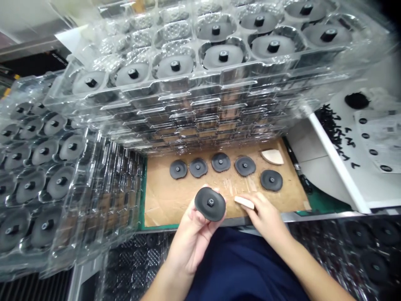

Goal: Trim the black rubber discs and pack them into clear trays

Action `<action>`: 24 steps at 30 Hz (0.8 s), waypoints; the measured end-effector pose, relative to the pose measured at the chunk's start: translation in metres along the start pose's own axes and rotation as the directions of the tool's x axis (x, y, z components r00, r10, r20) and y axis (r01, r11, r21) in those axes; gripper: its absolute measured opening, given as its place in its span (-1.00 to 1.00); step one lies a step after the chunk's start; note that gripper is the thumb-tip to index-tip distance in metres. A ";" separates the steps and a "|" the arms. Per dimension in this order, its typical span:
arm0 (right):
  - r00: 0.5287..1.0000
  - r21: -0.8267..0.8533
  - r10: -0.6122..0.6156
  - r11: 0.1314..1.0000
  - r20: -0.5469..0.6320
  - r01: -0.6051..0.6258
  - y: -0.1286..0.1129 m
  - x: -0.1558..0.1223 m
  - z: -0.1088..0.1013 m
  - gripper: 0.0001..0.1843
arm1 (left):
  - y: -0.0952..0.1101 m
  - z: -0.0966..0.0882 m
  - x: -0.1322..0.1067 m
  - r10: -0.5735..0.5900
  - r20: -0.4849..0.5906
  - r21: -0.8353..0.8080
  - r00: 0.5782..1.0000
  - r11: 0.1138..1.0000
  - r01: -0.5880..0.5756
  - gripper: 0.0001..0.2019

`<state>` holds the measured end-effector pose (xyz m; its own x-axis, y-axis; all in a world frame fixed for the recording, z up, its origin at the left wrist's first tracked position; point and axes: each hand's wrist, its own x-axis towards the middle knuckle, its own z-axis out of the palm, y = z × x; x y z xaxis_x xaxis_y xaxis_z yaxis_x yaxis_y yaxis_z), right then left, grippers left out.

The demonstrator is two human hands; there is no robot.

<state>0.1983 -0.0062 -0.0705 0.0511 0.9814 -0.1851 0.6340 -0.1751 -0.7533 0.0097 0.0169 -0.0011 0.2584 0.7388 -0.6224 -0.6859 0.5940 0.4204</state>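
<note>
Black moulded disc [209, 203] held firmly in the left hand [194, 238], face up, central stud showing, above the cardboard sheet [175, 205]. Right hand [266, 215] pinches a pale foam wedge [244, 202] just beside it; five further discs [221, 162] lie beyond.

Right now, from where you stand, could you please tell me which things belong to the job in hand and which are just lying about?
Job in hand: left hand holding a black disc; right hand pinching a cream block; five black discs on the cardboard sheet.
Just lying about: cream wedge, stacked clear trays, black scraps, printed sheet.
</note>
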 end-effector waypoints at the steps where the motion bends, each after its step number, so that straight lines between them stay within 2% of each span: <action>1: 1.000 0.011 -0.007 1.000 -0.003 0.007 -0.009 0.007 -0.007 -0.72 | -0.001 0.001 0.000 0.002 -0.009 0.010 1.000 1.000 -0.002 -0.49; 4: 0.995 0.083 -0.093 0.992 -0.047 0.097 -0.056 0.019 -0.026 -0.71 | -0.002 0.003 -0.001 0.035 -0.008 0.056 0.999 0.998 -0.035 -0.44; 6: 0.949 0.151 -0.298 0.939 -0.098 0.310 -0.092 0.018 -0.033 -0.75 | -0.001 0.004 -0.001 0.047 0.000 0.102 0.999 0.994 -0.046 -0.42; 8: 0.907 0.136 -0.417 0.897 -0.052 0.420 -0.120 0.014 -0.033 -0.74 | 0.001 0.003 -0.001 0.043 -0.019 0.152 0.999 0.988 -0.039 -0.42; 10: 0.891 0.154 -0.447 0.888 0.078 0.432 -0.135 0.013 -0.031 -0.73 | 0.002 0.002 -0.001 0.077 -0.060 0.185 0.995 0.981 -0.065 -0.43; 11: 0.883 0.168 -0.453 0.886 0.124 0.431 -0.138 0.014 -0.029 -0.74 | 0.002 0.003 -0.001 0.101 -0.070 0.195 0.992 0.977 -0.085 -0.45; 12: 0.876 0.171 -0.466 0.879 0.123 0.444 -0.139 0.015 -0.027 -0.75 | 0.002 0.003 -0.002 0.118 -0.070 0.206 0.991 0.973 -0.101 -0.48; 15: 0.848 0.114 -0.524 0.840 -0.081 0.530 -0.136 0.019 -0.024 -0.73 | 0.002 0.008 -0.004 0.120 -0.027 0.218 0.992 0.970 -0.112 -0.57; 16: 0.833 0.112 -0.540 0.827 -0.117 0.552 -0.134 0.017 -0.025 -0.73 | 0.003 0.009 -0.006 0.122 -0.013 0.210 0.992 0.971 -0.117 -0.56; 18: 0.824 0.162 -0.563 0.809 -0.064 0.565 -0.127 0.009 -0.030 -0.76 | 0.006 0.010 -0.009 0.146 -0.018 0.180 0.989 0.974 -0.140 -0.50; 21: 0.874 0.195 -0.479 0.868 0.081 0.457 -0.115 -0.005 -0.042 -0.82 | 0.010 0.009 -0.013 0.149 -0.057 0.157 0.987 0.978 -0.139 -0.43; 23: 0.910 0.094 -0.411 0.909 0.047 0.406 -0.113 -0.008 -0.049 -0.81 | 0.009 0.011 -0.014 0.117 -0.044 0.150 0.992 0.983 -0.109 -0.44; 24: 0.907 0.020 -0.421 0.907 -0.008 0.421 -0.114 -0.006 -0.052 -0.79 | 0.007 0.012 -0.014 0.089 -0.025 0.148 0.996 0.985 -0.084 -0.44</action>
<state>0.1656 0.0117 0.0491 -0.2142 0.9646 0.1538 0.5811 0.2524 -0.7737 0.0093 0.0145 0.0190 0.1789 0.7804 -0.5991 -0.5972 0.5701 0.5642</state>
